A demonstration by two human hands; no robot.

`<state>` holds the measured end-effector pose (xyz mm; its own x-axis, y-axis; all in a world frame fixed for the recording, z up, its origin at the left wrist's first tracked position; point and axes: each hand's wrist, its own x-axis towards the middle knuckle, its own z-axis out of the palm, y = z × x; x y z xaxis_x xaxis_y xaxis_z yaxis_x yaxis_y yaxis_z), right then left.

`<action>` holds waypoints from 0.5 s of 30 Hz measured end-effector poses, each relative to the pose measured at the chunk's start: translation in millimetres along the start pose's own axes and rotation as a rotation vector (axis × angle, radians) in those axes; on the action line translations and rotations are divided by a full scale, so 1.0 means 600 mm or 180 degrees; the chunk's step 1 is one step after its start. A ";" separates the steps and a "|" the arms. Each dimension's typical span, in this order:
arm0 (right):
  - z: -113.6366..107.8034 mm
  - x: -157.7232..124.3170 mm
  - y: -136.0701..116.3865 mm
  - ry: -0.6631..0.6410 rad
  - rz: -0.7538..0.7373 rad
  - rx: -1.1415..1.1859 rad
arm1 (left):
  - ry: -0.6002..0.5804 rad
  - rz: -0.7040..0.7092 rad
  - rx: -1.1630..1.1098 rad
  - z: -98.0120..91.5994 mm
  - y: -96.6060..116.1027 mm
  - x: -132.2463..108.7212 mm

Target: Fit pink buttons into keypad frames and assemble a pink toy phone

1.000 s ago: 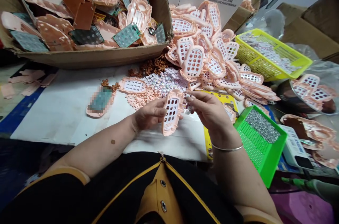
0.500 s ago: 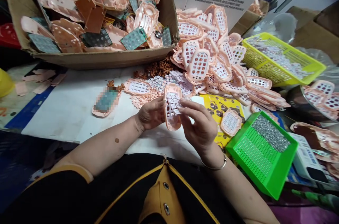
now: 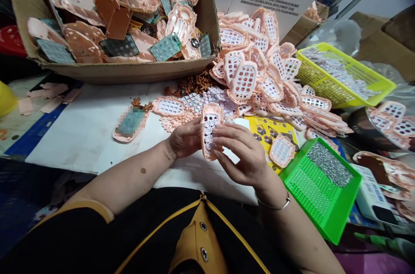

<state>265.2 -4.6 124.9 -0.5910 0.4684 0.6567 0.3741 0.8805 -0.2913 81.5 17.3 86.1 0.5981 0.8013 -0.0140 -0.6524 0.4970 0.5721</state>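
Observation:
My left hand (image 3: 186, 139) is closed on the left edge of a pink plastic toy phone casing (image 3: 208, 148), held upright above the table. Inside the casing sits a white keypad (image 3: 210, 123) with dark openings. The fingers of my right hand (image 3: 243, 151) rest bent over the keypad, the thumb near the casing's lower right edge. Whether a small piece is under those fingertips is hidden. Just behind lie loose small white key pieces (image 3: 223, 97) and tiny pink pieces (image 3: 171, 125). Another casing (image 3: 168, 106) with a white keypad lies left of them.
A cardboard box (image 3: 129, 71) of casings and circuit boards stands back left. Keypad casings (image 3: 244, 81) are heaped behind my hands. To the right are a yellow basket (image 3: 350, 64) and a green basket (image 3: 316, 198) holding screws. One casing with a blurred board (image 3: 129, 125) lies left.
My right hand has shifted slightly down and right, its fingers now spread over the keypad instead of pinching near its upper part. My left hand keeps its hold on the casing.

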 end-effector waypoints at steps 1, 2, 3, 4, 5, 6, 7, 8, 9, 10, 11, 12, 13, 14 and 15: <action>0.002 0.000 -0.001 0.0019 0.0005 -0.0026 | -0.0034 -0.0002 0.0009 -0.002 0.000 0.000; 0.005 -0.001 -0.001 0.0039 0.0035 -0.0109 | -0.0054 -0.0005 0.0017 -0.003 -0.001 0.000; 0.009 -0.001 -0.003 0.0062 0.0075 -0.0243 | -0.0056 -0.0014 0.0024 -0.005 -0.001 0.001; 0.013 -0.001 -0.004 0.0072 0.0125 -0.0411 | -0.0038 -0.0027 0.0020 -0.006 -0.001 0.001; 0.017 -0.001 -0.006 0.0085 0.0158 -0.0585 | -0.0001 -0.0035 0.0004 -0.006 -0.001 0.001; 0.021 -0.001 -0.008 0.0080 0.0174 -0.0738 | 0.0049 -0.0027 -0.0024 -0.006 -0.001 0.001; 0.024 -0.001 -0.011 0.0051 0.0175 -0.0850 | 0.0095 -0.0002 -0.0051 -0.006 0.000 0.001; 0.026 -0.001 -0.014 0.0014 0.0182 -0.0916 | 0.0115 0.0023 -0.0061 -0.006 0.001 0.000; 0.027 0.000 -0.016 -0.0027 0.0194 -0.0940 | 0.0101 0.0048 -0.0040 -0.005 0.001 0.000; 0.027 0.000 -0.019 -0.0065 0.0200 -0.0933 | 0.0060 0.0067 0.0014 -0.005 0.002 -0.001; 0.026 0.000 -0.020 -0.0097 0.0195 -0.0908 | 0.0009 0.0081 0.0092 -0.005 0.002 -0.001; 0.024 -0.001 -0.022 -0.0136 0.0190 -0.0876 | -0.0057 0.0076 0.0178 -0.006 0.002 -0.001; 0.022 -0.001 -0.022 -0.0170 0.0175 -0.0855 | -0.0115 0.0070 0.0259 -0.007 0.002 -0.001; 0.021 -0.002 -0.022 -0.0209 0.0159 -0.0854 | -0.0163 0.0059 0.0323 -0.008 0.002 -0.001; 0.019 -0.002 -0.022 -0.0241 0.0142 -0.0877 | -0.0196 0.0050 0.0364 -0.009 0.001 0.000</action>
<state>252.9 -16.0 119.9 -0.6176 0.5194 0.5906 0.5748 0.8106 -0.1118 78.5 19.2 82.3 0.6181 0.7849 0.0441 -0.6067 0.4406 0.6616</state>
